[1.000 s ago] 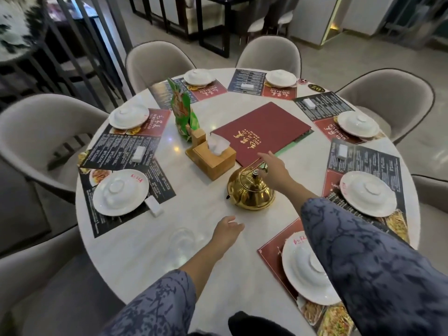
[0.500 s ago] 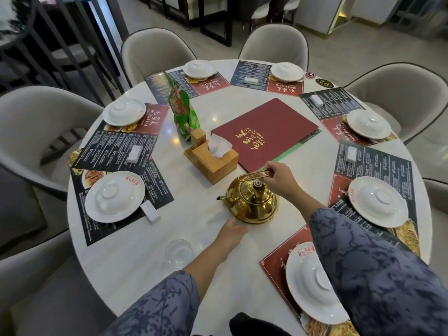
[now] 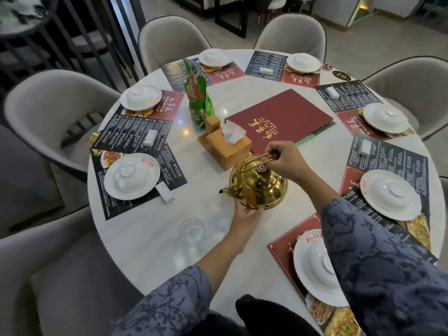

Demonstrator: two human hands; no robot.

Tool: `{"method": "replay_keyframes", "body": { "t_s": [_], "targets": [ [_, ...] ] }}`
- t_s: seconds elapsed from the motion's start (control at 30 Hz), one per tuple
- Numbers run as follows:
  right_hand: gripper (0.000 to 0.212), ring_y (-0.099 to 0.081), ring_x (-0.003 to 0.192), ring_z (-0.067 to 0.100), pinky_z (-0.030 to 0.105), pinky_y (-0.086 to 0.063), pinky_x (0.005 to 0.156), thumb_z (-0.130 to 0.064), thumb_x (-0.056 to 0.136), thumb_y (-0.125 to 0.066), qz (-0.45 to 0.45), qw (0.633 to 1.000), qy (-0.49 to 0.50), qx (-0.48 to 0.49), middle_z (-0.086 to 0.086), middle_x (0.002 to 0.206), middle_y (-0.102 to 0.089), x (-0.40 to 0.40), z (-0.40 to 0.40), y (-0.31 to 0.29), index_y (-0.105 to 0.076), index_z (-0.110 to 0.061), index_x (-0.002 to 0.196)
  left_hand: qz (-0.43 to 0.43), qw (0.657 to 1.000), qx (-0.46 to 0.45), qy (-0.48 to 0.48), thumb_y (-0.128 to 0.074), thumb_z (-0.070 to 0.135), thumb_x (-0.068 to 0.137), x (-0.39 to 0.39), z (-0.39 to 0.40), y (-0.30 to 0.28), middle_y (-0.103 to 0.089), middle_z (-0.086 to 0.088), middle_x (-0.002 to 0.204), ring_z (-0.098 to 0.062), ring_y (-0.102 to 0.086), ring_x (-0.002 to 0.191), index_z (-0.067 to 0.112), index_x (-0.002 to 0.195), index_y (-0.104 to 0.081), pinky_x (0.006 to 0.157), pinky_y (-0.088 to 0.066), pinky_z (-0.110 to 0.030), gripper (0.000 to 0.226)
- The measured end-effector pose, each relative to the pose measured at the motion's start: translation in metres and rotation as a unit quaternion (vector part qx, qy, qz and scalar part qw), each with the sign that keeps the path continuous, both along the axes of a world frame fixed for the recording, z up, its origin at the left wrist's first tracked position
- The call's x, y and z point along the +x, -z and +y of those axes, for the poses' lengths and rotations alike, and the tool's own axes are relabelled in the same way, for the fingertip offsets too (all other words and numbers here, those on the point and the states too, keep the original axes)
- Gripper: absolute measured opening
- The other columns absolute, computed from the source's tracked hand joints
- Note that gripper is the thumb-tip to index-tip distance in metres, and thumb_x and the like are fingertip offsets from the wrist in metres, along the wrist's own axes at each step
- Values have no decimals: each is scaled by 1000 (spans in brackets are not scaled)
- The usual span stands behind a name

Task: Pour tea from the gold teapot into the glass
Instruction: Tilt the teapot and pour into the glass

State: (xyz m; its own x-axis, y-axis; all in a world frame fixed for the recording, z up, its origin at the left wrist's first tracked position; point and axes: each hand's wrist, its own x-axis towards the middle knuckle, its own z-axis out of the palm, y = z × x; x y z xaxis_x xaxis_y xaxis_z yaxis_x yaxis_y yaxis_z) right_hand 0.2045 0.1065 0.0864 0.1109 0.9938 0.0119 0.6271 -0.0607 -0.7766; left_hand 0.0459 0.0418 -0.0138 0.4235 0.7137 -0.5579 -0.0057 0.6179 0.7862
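Observation:
A shiny gold teapot point(image 3: 260, 187) is near the middle of the round white table point(image 3: 135, 238), its spout pointing left. My right hand point(image 3: 284, 160) is closed on the teapot's thin wire handle above the lid. My left hand point(image 3: 246, 215) presses against the pot's lower near side, under its belly. A clear empty glass point(image 3: 191, 230) stands upright on the table, to the left of my left forearm and nearer to me than the spout. Whether the pot is off the table I cannot tell.
A wooden tissue box point(image 3: 226, 146) and a red menu book point(image 3: 281, 117) lie just behind the teapot. A green snack bag point(image 3: 197, 98) stands further back. White plates with upturned bowls on printed placemats ring the table, one point(image 3: 315, 270) under my right forearm. Grey chairs surround it.
My right hand went from reaching to closing on the wire handle and raised it upright. My left hand moved forward from the bare table to the teapot's near side.

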Motion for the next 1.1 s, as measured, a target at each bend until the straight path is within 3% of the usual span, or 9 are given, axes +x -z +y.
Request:
{"method": "replay_keyframes", "body": {
  "t_s": [0.07, 0.17, 0.3, 0.47, 0.67, 0.77, 0.9, 1.0, 1.1],
  "targets": [
    [26, -44, 56, 13, 22, -42, 54, 12, 71, -61, -4, 1000, -19, -6, 0, 59, -51, -9, -2, -6, -55, -11, 60, -6, 1000, -13, -2, -72, 42, 74, 0, -7, -6, -34, 5, 155, -18, -31, 143, 45, 149, 0, 117, -27, -45, 104],
    [10, -42, 51, 10, 23, -40, 51, 12, 69, -62, -22, 998, -58, -7, 2, 58, -52, -21, -4, -14, -60, 3, 67, -13, 999, -33, -15, -72, 43, 72, -1, -15, -6, -31, 3, 156, -24, -31, 143, 45, 149, 1, 116, -30, -47, 106],
    [28, -39, 45, 2, 22, -39, 49, 14, 68, -62, -28, 995, -93, -12, -7, 52, -47, -36, -6, -19, -54, -12, 60, 10, 998, -10, -56, -66, 25, 80, -9, -28, -3, -41, -14, 149, -33, -49, 131, 28, 151, -11, 106, -44, -48, 89],
    [26, -29, 43, 7, 22, -30, 47, 3, 71, -74, -44, 990, -135, 3, -9, 48, -38, -51, -10, -15, -65, -21, 73, -25, 998, -50, -38, -66, 31, 84, -24, -36, -6, -41, -1, 150, -24, -44, 132, 40, 150, -7, 105, -41, -37, 89],
    [16, -58, 50, -5, 8, -41, 50, -1, 72, -79, -26, 981, -188, -29, -26, 55, -65, -69, -20, -20, -77, -10, 85, -25, 996, -65, -50, -61, 27, 90, -40, -48, -5, -51, 1, 134, -22, -48, 126, 36, 150, -15, 106, -41, -38, 76],
    [23, -64, 60, 7, 26, -50, 57, -10, 69, -84, -16, 975, -216, -41, -11, 70, -72, -77, -24, -18, -79, -17, 90, -23, 996, -63, -54, -62, 25, 89, -47, -53, -5, -52, -3, 139, -26, -46, 133, 35, 150, -15, 108, -40, -39, 78],
    [36, -39, 52, 23, 41, -31, 50, -36, 64, -86, 20, 968, -244, -50, 14, 60, -57, -87, -28, -16, -76, -31, 98, -18, 997, -52, -59, -63, 20, 89, -56, -56, -4, -57, -1, 127, -21, -53, 121, 31, 151, -15, 107, -43, -37, 79],
    [35, -56, 69, 43, 49, -44, 54, -53, 62, -79, 29, 967, -249, -45, 17, 78, -72, -94, -30, -17, -76, -39, 94, -14, 997, -51, -61, -63, 18, 88, -60, -57, -2, -55, -5, 134, -23, -54, 122, 31, 151, -15, 106, -43, -37, 80],
    [28, -54, 71, 43, 47, -41, 52, -45, 68, -79, -5, 967, -248, -50, 13, 77, -72, -103, -31, -16, -77, -34, 94, -9, 996, -57, -62, -62, 19, 88, -61, -57, 0, -51, -10, 142, -26, -53, 126, 32, 151, -15, 105, -44, -37, 79]
  ]
}}
